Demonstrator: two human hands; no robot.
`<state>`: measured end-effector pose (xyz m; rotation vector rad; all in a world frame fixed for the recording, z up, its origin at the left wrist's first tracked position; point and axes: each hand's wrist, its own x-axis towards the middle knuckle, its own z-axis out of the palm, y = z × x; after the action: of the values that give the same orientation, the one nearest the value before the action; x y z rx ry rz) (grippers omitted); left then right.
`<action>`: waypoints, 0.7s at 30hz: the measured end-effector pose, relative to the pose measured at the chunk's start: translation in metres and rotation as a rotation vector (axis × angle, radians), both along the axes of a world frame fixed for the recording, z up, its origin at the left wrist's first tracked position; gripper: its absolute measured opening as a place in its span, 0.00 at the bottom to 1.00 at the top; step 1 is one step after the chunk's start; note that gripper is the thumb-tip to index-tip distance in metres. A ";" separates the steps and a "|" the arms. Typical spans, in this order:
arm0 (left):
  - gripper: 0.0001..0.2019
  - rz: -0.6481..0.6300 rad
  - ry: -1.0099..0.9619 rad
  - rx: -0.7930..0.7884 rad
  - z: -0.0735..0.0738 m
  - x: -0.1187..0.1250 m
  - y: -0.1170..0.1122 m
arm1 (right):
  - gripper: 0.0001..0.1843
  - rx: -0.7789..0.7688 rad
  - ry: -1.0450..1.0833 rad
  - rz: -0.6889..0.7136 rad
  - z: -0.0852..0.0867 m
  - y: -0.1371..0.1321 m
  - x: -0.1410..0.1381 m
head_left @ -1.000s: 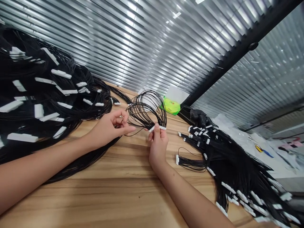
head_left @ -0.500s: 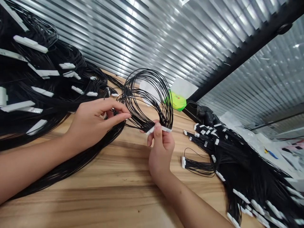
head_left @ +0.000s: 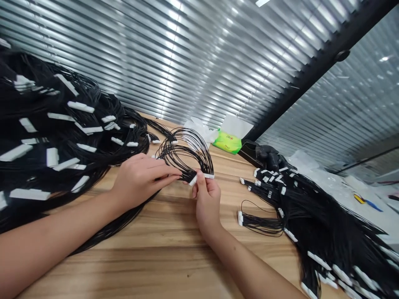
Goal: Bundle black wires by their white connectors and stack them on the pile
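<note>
Looks like wood-grain tabletop [head_left: 156, 270]; clocked from its middle. Carries big black cable heap [head_left: 62, 135] with white connectors [head_left: 81, 107] at 10, crumpled white sheet [head_left: 207, 131] at 12, green packet [head_left: 227, 143] at 1, second cable heap [head_left: 324, 211] at 3 with looped bundle [head_left: 260, 223] running into it, dark speck [head_left: 188, 275] at 6.

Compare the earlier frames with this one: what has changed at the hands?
The left hand has moved in toward the connector and now reaches the wires just beside it; whether it grips one is too small to tell. The view has shifted slightly too. Unchanged: the right hand pinches the connector, the wires stay looped, and the green pack stays put.
</note>
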<state>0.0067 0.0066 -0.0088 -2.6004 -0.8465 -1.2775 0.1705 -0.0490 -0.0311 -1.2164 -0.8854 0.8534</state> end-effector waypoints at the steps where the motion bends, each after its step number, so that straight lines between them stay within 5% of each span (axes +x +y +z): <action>1: 0.06 0.002 0.026 0.005 0.001 0.000 0.000 | 0.20 -0.002 -0.005 0.009 0.000 0.000 0.000; 11: 0.09 0.069 0.277 0.185 0.003 0.007 -0.001 | 0.20 -0.003 -0.015 0.032 -0.001 0.002 -0.002; 21: 0.07 -0.008 0.245 0.256 0.007 0.002 -0.003 | 0.23 -0.005 -0.059 0.063 -0.001 0.000 -0.004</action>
<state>0.0083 0.0034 -0.0015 -2.4874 -0.5888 -0.9684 0.1667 -0.0491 -0.0318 -1.2292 -0.9737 0.8739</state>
